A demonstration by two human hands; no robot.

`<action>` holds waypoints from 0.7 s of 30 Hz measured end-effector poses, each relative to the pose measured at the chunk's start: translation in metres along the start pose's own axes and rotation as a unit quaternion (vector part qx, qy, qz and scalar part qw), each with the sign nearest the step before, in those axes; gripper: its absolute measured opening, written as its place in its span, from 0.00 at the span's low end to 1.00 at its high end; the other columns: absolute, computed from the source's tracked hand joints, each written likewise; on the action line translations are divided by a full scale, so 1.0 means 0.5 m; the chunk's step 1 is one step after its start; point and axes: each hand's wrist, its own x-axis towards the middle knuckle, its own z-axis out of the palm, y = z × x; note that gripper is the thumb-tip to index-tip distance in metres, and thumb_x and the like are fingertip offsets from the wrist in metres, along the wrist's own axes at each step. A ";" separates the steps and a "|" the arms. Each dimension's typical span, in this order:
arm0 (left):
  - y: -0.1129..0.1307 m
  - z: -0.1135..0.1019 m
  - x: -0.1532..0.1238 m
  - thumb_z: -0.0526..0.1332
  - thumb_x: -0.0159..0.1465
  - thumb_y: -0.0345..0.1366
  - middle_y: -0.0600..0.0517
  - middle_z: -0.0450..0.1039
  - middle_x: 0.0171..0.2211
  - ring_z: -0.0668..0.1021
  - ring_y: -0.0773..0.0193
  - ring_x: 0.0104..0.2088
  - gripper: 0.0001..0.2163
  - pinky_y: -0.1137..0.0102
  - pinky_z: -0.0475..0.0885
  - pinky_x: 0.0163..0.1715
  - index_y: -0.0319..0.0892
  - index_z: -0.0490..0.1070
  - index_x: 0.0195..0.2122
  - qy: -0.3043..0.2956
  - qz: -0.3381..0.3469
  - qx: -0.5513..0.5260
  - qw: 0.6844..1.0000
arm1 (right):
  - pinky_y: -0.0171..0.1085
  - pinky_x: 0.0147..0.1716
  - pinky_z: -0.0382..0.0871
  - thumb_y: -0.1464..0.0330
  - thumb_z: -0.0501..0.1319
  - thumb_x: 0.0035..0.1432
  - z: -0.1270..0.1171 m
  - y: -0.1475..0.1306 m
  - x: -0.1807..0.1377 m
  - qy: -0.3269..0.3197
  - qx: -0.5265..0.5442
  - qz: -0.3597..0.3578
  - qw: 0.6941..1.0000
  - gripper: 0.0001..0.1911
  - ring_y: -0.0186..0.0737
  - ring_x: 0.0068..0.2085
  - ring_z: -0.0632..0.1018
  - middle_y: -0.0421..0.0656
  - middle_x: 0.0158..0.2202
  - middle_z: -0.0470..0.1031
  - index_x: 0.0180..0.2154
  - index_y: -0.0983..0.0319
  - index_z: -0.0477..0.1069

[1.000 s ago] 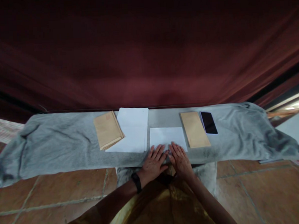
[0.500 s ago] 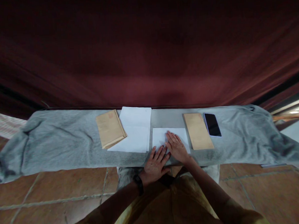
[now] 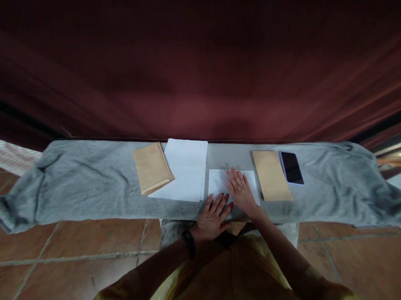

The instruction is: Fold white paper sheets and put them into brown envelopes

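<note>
A white sheet of paper (image 3: 218,179), apparently folded, lies in front of me. My left hand (image 3: 212,218) rests on its near edge, fingers spread and holding nothing. Flat over the paper's right half is my right hand (image 3: 241,192), its fingers stretched out. To the left lie larger white sheets (image 3: 188,168), partly under a stack of brown envelopes (image 3: 150,166). Another brown envelope pile (image 3: 271,175) sits just right of the paper.
Beyond the right-hand envelopes lies a dark-screened phone (image 3: 292,167). A grey cloth (image 3: 88,182) covers the narrow table. A dark red curtain (image 3: 196,78) hangs behind it, and tiled floor (image 3: 75,259) shows below.
My right hand has shifted slightly across the paper, its fingers now nearer the far edge. My left hand stays at the near edge. The whole view has turned a little.
</note>
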 end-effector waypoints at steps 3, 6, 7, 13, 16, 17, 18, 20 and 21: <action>0.004 -0.005 0.000 0.51 0.69 0.56 0.42 0.53 0.71 0.54 0.49 0.71 0.31 0.46 0.40 0.70 0.44 0.56 0.69 -0.006 -0.008 -0.010 1.000 | 0.55 0.68 0.47 0.63 0.42 0.74 -0.012 -0.015 -0.051 -0.018 -0.014 -0.012 1.000 0.27 0.49 0.71 0.53 0.47 0.72 0.50 0.69 0.60 0.55; 0.005 -0.016 0.001 0.48 0.73 0.48 0.45 0.55 0.70 0.55 0.56 0.71 0.27 0.51 0.43 0.71 0.41 0.55 0.69 -0.008 -0.029 -0.040 0.999 | 0.55 0.68 0.47 0.63 0.44 0.73 -0.018 -0.018 -0.099 -0.016 -0.029 0.004 0.999 0.26 0.49 0.71 0.55 0.47 0.72 0.52 0.69 0.59 0.56; 0.004 -0.020 0.003 0.46 0.74 0.44 0.46 0.55 0.70 0.55 0.59 0.71 0.25 0.54 0.45 0.71 0.40 0.54 0.69 -0.006 -0.044 -0.055 0.998 | 0.56 0.67 0.47 0.63 0.45 0.73 -0.019 -0.018 -0.111 -0.014 -0.031 0.006 0.999 0.26 0.50 0.71 0.55 0.48 0.72 0.53 0.69 0.59 0.55; -0.011 -0.012 0.061 0.43 0.74 0.44 0.43 0.53 0.71 0.55 0.58 0.71 0.27 0.57 0.53 0.69 0.37 0.49 0.71 0.017 -0.144 -0.102 0.984 | 0.59 0.67 0.46 0.64 0.48 0.71 -0.019 -0.025 -0.142 0.008 -0.025 0.008 1.000 0.28 0.53 0.69 0.58 0.50 0.71 0.54 0.69 0.59 0.54; -0.030 0.011 0.115 0.43 0.74 0.46 0.41 0.52 0.71 0.55 0.56 0.71 0.28 0.54 0.52 0.69 0.35 0.47 0.71 0.023 -0.164 -0.098 0.981 | 0.60 0.67 0.45 0.64 0.48 0.71 -0.015 -0.028 -0.141 0.017 -0.020 0.008 1.000 0.28 0.54 0.69 0.59 0.50 0.71 0.54 0.70 0.58 0.53; -0.039 0.019 0.131 0.43 0.74 0.46 0.41 0.52 0.71 0.54 0.55 0.71 0.29 0.54 0.52 0.70 0.34 0.47 0.71 0.024 -0.175 -0.092 0.980 | 0.60 0.67 0.45 0.63 0.49 0.71 -0.014 -0.028 -0.141 0.019 -0.021 0.008 1.000 0.28 0.54 0.69 0.60 0.50 0.71 0.55 0.70 0.58 0.53; -0.047 0.026 0.146 0.43 0.74 0.45 0.40 0.51 0.71 0.54 0.55 0.71 0.29 0.54 0.51 0.70 0.33 0.46 0.71 0.026 -0.187 -0.085 0.978 | 0.60 0.67 0.46 0.63 0.49 0.71 -0.013 -0.028 -0.140 0.020 -0.023 0.008 1.000 0.28 0.54 0.69 0.60 0.50 0.71 0.55 0.70 0.58 0.53; -0.063 0.037 0.166 0.44 0.73 0.45 0.40 0.50 0.71 0.53 0.54 0.72 0.30 0.54 0.50 0.70 0.32 0.45 0.71 0.032 -0.208 -0.071 0.975 | 0.59 0.67 0.46 0.62 0.50 0.71 -0.012 -0.027 -0.140 0.016 -0.026 0.011 0.999 0.28 0.54 0.68 0.61 0.49 0.70 0.56 0.69 0.58 0.54; -0.071 0.042 0.172 0.45 0.73 0.45 0.40 0.49 0.71 0.52 0.54 0.72 0.31 0.53 0.49 0.70 0.32 0.44 0.72 0.035 -0.216 -0.066 0.973 | 0.59 0.67 0.46 0.62 0.50 0.71 -0.012 -0.026 -0.141 0.013 -0.027 0.013 0.999 0.28 0.54 0.68 0.61 0.49 0.70 0.56 0.69 0.58 0.55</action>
